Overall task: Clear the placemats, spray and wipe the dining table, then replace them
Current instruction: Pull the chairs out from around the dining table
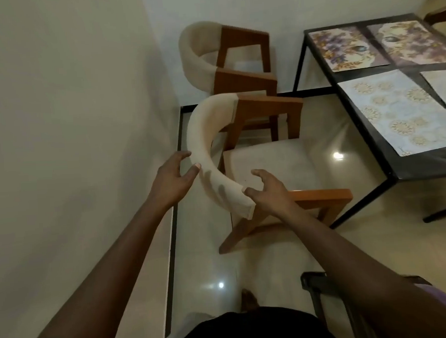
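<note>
A black-framed dining table (367, 132) stands at the right. On it lie two purple floral placemats (347, 47) (411, 40), a pale blue placemat with gold medallions (394, 113), and part of another mat (442, 87) at the right edge. In front of me is a wooden chair with a curved cream backrest (202, 133). My left hand (174, 175) is beside the backrest's outer face, with its fingers spread and the thumb tip touching the backrest. My right hand (268, 189) hovers at the backrest's near end, fingers loosely curved, thumb against the end.
A second matching chair (226, 57) stands further back against the wall. A pale wall runs along the left. The floor is glossy tile with light reflections. A dark frame (316, 288) sits at my lower right, and my foot (249, 299) shows below.
</note>
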A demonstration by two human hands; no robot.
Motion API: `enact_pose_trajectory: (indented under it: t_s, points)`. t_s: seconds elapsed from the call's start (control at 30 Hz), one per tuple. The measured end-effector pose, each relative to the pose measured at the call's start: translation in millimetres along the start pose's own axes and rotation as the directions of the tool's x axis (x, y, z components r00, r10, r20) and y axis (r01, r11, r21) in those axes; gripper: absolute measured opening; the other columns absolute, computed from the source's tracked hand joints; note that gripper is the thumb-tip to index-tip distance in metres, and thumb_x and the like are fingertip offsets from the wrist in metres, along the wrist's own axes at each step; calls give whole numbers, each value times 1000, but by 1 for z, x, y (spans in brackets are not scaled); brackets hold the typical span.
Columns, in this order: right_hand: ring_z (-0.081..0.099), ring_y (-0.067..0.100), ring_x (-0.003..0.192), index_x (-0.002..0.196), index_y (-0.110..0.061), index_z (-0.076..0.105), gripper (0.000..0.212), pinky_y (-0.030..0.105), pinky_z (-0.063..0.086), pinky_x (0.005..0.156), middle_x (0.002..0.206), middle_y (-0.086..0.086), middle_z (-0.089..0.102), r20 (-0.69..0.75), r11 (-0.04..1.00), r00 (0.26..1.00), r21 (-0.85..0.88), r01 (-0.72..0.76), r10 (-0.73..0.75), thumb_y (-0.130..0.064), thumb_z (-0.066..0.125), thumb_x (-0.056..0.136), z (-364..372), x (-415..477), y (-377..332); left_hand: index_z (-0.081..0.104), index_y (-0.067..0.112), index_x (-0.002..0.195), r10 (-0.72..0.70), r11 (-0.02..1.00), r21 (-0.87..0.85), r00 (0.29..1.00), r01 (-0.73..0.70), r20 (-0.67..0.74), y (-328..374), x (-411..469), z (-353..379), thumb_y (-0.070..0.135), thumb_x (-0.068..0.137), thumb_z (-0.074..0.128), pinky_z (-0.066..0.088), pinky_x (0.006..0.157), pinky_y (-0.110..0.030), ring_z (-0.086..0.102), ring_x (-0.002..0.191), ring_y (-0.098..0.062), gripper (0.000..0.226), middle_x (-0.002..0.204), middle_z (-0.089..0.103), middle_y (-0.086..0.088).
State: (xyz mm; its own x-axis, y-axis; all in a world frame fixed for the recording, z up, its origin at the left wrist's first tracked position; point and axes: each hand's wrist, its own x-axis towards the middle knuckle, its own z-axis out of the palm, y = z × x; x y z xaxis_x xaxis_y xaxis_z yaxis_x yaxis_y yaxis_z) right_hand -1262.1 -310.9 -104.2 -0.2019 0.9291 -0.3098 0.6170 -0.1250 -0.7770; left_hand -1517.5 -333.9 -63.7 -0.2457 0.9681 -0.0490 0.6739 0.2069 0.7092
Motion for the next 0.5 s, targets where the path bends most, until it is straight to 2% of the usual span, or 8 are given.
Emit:
enact_pose_trajectory:
  t_s: [0.13,0.3,0.37,0.5]
  points:
    - [39,20,150,157,-19,43,67,31,33,117,164,1,41,-70,998,996,31,-55,57,-34,70,97,-4,40,4,52,26,151,63,998,13,996,-64,71,9,85,5,43,102,64,43,93,-29,54,133,-15,54,155,54,-2]
    - [40,20,149,156,-15,43,67,27,31,113,162,4,42,-221,968,945,126,-217,241,-34,70,98,-4,78,20,49,28,153,163,976,107,965,-188,207,10,204,34,46,102,61,47,104,-45,52,139,-30,55,158,50,-6]
    - [37,21,150,157,-14,42,67,28,30,115,163,5,41,-291,944,899,150,-295,327,-36,69,99,-2,91,23,45,25,156,175,964,149,948,-220,267,4,258,47,43,102,62,43,112,-50,49,142,-31,60,161,45,-8]
    - [38,24,149,156,-13,42,68,35,32,118,163,6,40,-392,840,743,257,-478,542,-39,68,99,14,100,31,34,14,162,110,936,269,916,-225,385,-21,354,71,39,99,66,35,119,-53,38,150,-37,74,166,36,-15]
